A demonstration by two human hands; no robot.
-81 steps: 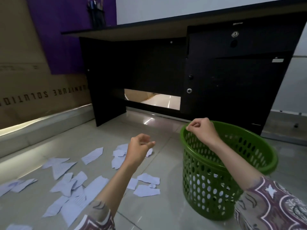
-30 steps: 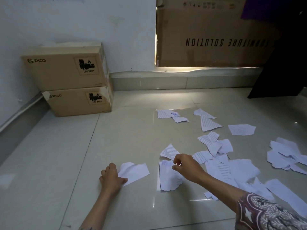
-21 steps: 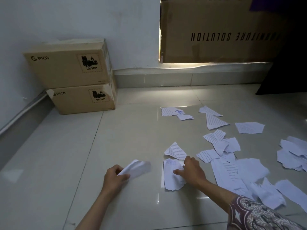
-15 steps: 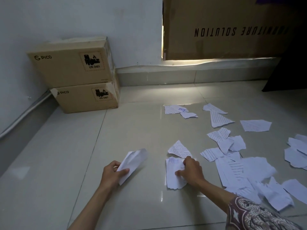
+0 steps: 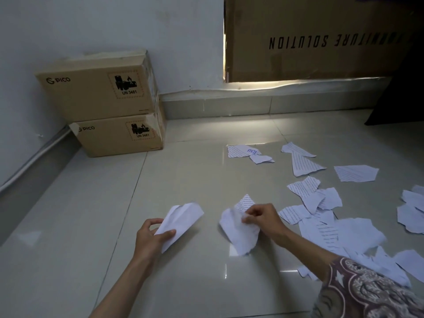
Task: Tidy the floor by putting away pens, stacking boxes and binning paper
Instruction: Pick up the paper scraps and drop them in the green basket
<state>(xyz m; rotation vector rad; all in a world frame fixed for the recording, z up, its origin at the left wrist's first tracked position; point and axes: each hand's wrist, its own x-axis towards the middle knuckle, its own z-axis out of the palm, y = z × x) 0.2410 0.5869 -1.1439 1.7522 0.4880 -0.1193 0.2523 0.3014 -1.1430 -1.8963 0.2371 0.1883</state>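
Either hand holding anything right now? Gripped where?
Both. Left hand pinches a folded scrap at its near end. Right hand pinches a crumpled scrap at its top edge.

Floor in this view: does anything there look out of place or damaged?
Yes. Torn paper scraps lie scattered over the tiled floor, mostly on the right. The left hand grips one piece, the right hand pinches another. The two cardboard boxes stand stacked by the wall.

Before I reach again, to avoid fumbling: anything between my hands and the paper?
Nothing visible: the left hand holds one scrap and the right hand pinches another.
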